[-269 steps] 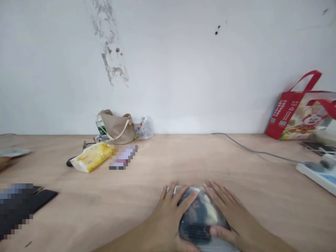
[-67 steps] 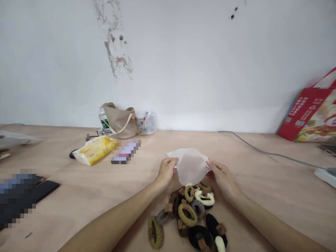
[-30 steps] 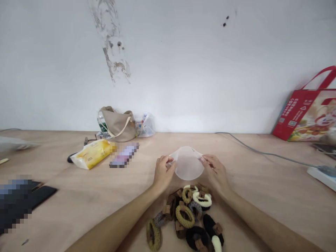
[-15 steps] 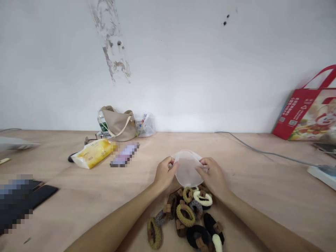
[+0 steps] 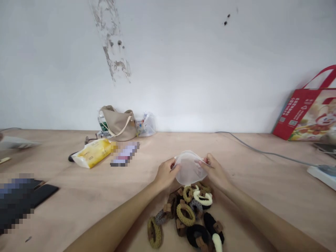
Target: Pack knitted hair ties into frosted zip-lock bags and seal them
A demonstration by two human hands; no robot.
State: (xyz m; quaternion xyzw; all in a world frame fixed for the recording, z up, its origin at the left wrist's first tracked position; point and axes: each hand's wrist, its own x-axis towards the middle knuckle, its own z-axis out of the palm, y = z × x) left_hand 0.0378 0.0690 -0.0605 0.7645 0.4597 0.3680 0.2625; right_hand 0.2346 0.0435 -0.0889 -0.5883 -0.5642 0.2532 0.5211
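Note:
My left hand [image 5: 165, 174] and my right hand [image 5: 214, 171] pinch opposite edges of a frosted, translucent plastic pouch [image 5: 189, 168], which hangs limp and appears to hold nothing. Just below it, a heap of knitted hair ties [image 5: 185, 214] lies on the wooden table [image 5: 78, 175]. They come in olive, grey, black, and cream, and several have small brown wooden-looking pieces. The lower edge of the pouch nearly reaches the top of the heap, and neither hand touches the ties.
A beige shoulder bag [image 5: 117, 125] and a plastic bag [image 5: 145, 125] stand against the wall beyond a yellow wipes pack [image 5: 91, 153]. A black phone [image 5: 44, 193] lies left, and a red gift bag [image 5: 307, 112] and power strip [image 5: 321, 176] sit right.
Since the earliest frame, the dark bundle under my hands has given way to loose hair ties and an emptied pouch. Lately, my hands have pinched the pouch's edges, narrowing its mouth.

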